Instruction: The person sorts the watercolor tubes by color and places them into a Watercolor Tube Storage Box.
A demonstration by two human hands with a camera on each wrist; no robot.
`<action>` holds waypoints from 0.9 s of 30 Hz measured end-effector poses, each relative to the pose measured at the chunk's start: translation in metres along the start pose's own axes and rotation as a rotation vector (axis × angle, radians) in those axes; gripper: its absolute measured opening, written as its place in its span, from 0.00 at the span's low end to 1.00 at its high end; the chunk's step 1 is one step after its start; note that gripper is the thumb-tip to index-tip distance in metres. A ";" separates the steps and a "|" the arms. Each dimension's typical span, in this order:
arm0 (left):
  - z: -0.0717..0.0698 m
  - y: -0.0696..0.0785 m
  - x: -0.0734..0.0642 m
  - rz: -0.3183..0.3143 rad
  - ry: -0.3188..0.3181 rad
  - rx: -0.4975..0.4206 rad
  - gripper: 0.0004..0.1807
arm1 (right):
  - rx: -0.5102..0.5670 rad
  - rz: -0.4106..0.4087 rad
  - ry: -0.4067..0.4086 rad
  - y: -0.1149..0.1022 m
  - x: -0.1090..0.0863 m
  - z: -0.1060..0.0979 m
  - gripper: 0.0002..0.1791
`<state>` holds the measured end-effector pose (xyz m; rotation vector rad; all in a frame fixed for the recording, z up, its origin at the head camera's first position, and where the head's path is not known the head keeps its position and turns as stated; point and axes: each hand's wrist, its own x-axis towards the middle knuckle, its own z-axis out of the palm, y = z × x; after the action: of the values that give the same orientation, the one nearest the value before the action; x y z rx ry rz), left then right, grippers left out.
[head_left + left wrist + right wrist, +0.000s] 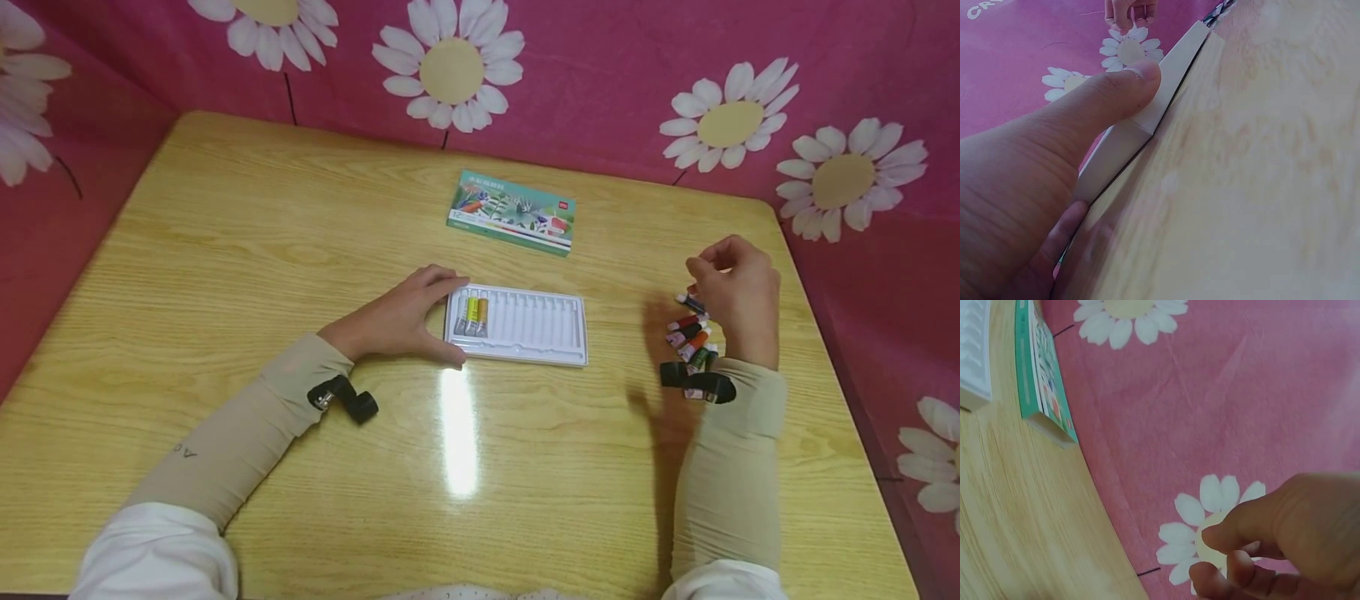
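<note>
The left hand point(397, 317) grips the left end of a white plastic tray point(536, 357), thumb along its near side and fingers at the far side. Three small paint tubes lie in the tray's leftmost slots: a whitish tube point(461, 312), a yellow tube point(472, 310) and an ochre tube point(482, 312). In the left wrist view the thumb point(1138, 84) presses the tray's side wall point(1175, 72). Over on the right, the right hand point(742, 292) hovers by a loose pile of paint tubes point(686, 335). Its fingers point(1210, 581) are loosely bent, with a gap to the thumb and nothing visible between.
A green illustrated paint box point(512, 212) lies flat behind the tray on the wooden table point(300, 217). Pink cloth with daisies point(585, 83) hangs along the back and sides. Partly under the right wrist, several tubes lie close to the table's right edge.
</note>
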<state>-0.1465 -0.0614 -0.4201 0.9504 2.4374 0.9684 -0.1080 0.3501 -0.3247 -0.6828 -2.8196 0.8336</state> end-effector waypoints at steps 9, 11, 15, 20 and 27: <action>0.000 0.001 0.000 0.002 0.008 0.005 0.65 | 0.004 0.086 -0.028 0.009 0.006 -0.004 0.16; 0.000 0.000 0.001 0.001 0.007 0.006 0.65 | 0.009 0.089 -0.031 0.012 0.006 -0.004 0.17; 0.000 0.000 0.001 -0.002 0.002 0.007 0.65 | 0.018 0.091 -0.035 0.017 0.008 -0.005 0.19; -0.001 0.001 0.000 -0.014 -0.009 0.000 0.64 | 0.037 0.092 -0.035 0.022 0.009 -0.006 0.21; -0.002 0.002 0.000 -0.031 -0.018 -0.003 0.64 | 0.019 0.111 -0.041 0.027 0.012 -0.004 0.24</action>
<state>-0.1464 -0.0614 -0.4180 0.9138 2.4278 0.9478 -0.1078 0.3774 -0.3363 -0.8355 -2.8274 0.9010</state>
